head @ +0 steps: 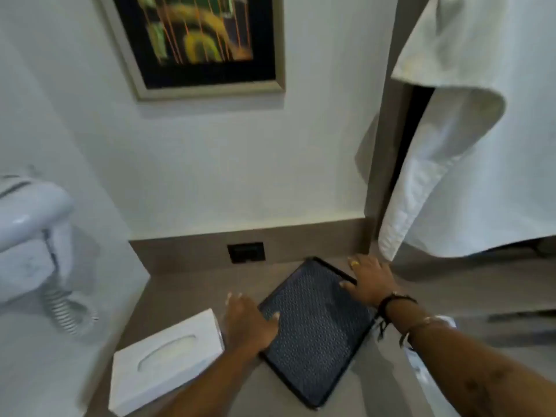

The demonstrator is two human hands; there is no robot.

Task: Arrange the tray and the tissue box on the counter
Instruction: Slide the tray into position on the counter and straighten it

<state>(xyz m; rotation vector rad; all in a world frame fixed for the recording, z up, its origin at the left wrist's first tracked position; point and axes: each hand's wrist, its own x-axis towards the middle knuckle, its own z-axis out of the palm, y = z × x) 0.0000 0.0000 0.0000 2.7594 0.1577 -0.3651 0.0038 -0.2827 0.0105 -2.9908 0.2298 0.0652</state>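
Observation:
A dark rectangular tray [316, 335] with a patterned bottom lies at an angle on the grey-brown counter [186, 296]. My left hand [249, 323] grips the tray's left rim, thumb inside the tray. My right hand [370, 281] holds its far right rim, thumb on the inside edge. A white tissue box [165, 361] with an oval slot rests flat on the counter just left of my left hand, apart from the tray.
A white wall-mounted hair dryer [30, 233] with a coiled cord hangs at the left. A black socket [246, 252] sits in the backsplash behind the tray. A white towel [469, 145] hangs at the right. A framed picture [198, 40] hangs above.

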